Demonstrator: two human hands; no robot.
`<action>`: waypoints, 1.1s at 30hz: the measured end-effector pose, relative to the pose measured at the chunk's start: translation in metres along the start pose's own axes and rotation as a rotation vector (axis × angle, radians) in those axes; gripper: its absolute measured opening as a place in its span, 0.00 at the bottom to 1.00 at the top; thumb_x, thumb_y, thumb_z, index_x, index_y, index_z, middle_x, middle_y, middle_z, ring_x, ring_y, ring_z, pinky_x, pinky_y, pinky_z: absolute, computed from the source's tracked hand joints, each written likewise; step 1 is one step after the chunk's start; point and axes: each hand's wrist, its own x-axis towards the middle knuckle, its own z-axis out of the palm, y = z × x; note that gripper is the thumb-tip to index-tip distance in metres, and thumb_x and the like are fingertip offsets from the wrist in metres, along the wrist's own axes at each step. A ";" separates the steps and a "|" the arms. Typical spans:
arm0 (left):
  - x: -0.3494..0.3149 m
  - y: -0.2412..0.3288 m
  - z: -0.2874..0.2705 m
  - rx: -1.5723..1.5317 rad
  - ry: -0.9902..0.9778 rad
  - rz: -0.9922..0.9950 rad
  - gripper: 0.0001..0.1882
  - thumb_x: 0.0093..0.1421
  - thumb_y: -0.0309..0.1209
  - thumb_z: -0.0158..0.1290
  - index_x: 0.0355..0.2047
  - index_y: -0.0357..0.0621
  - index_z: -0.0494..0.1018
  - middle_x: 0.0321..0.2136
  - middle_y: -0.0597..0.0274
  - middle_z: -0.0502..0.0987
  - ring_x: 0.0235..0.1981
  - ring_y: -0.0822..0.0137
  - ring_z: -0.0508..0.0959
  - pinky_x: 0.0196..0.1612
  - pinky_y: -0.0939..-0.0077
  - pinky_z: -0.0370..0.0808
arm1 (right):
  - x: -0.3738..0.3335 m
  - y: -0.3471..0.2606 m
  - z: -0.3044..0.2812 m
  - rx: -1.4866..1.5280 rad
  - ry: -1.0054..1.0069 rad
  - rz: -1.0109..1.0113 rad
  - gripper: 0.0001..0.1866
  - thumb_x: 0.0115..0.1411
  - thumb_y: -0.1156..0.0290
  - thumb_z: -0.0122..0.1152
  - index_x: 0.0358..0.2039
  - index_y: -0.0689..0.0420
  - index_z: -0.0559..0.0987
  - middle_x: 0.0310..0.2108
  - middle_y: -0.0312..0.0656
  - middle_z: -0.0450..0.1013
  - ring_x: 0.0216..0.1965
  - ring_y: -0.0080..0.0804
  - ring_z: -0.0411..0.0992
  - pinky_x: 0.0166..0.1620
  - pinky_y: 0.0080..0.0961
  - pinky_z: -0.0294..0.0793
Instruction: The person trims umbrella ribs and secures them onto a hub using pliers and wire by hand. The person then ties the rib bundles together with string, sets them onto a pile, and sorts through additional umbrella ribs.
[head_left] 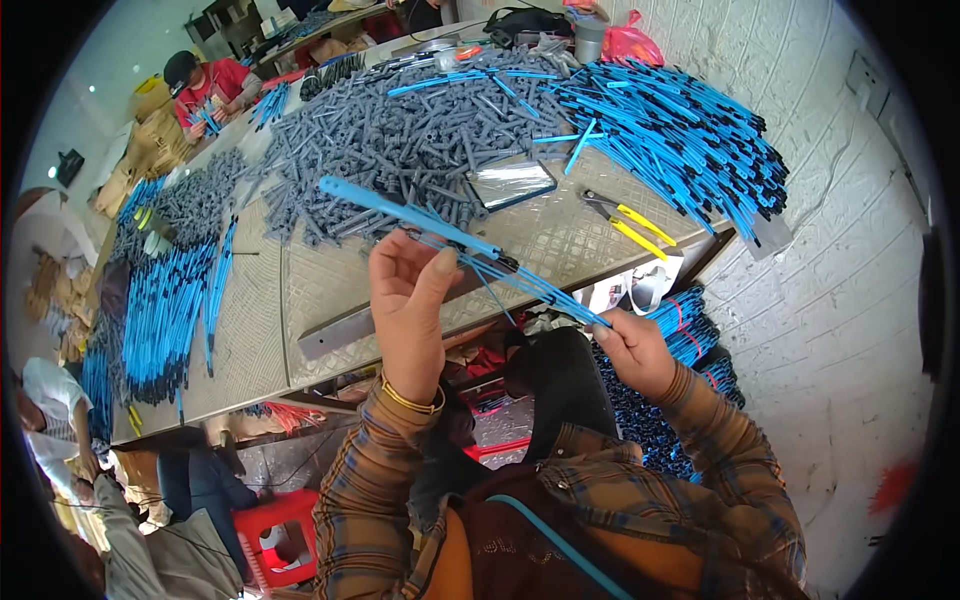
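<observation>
Several thin blue rods with black joints stretch between my two hands above the table edge. A wider flat blue piece slants up to the left at their far end. My left hand is closed round the rods near the black joint, thumb on top, with its other fingers curled underneath. At the lower right end, my right hand pinches the rods between thumb and fingers. A heap of grey ribbed plastic pieces lies just beyond my left hand.
Yellow-handled pliers and a shiny flat packet lie on the table. Blue-and-black rods are piled at the right, with more bundles at the left. A co-worker sits across the table; a red stool stands lower left.
</observation>
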 end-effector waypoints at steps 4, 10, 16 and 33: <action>-0.002 0.006 0.005 0.048 0.037 -0.036 0.10 0.57 0.23 0.46 0.40 0.44 0.64 0.31 0.64 0.72 0.33 0.68 0.75 0.36 0.75 0.73 | -0.004 0.002 0.001 0.300 -0.097 0.159 0.09 0.60 0.69 0.47 0.30 0.61 0.72 0.17 0.33 0.63 0.19 0.18 0.60 0.23 0.16 0.60; 0.002 0.014 -0.001 -0.164 -0.161 -0.288 0.09 0.55 0.21 0.47 0.38 0.41 0.66 0.26 0.62 0.71 0.24 0.72 0.71 0.25 0.84 0.66 | -0.009 0.005 -0.001 0.931 -0.303 0.525 0.08 0.59 0.69 0.49 0.29 0.59 0.72 0.18 0.29 0.62 0.20 0.13 0.57 0.23 0.12 0.57; 0.016 0.042 -0.018 -0.005 -0.634 -0.435 0.09 0.54 0.22 0.48 0.37 0.40 0.66 0.24 0.63 0.71 0.17 0.77 0.65 0.19 0.87 0.60 | -0.004 0.027 -0.035 0.301 -0.528 0.287 0.08 0.59 0.66 0.50 0.30 0.57 0.71 0.17 0.27 0.61 0.18 0.14 0.58 0.23 0.14 0.60; -0.046 0.033 0.005 -0.505 -0.332 -0.345 0.12 0.58 0.39 0.48 0.30 0.43 0.69 0.08 0.65 0.62 0.08 0.72 0.60 0.13 0.81 0.57 | 0.210 0.101 -0.160 -0.836 0.385 -0.140 0.08 0.54 0.69 0.50 0.31 0.58 0.74 0.31 0.48 0.70 0.34 0.49 0.68 0.37 0.36 0.69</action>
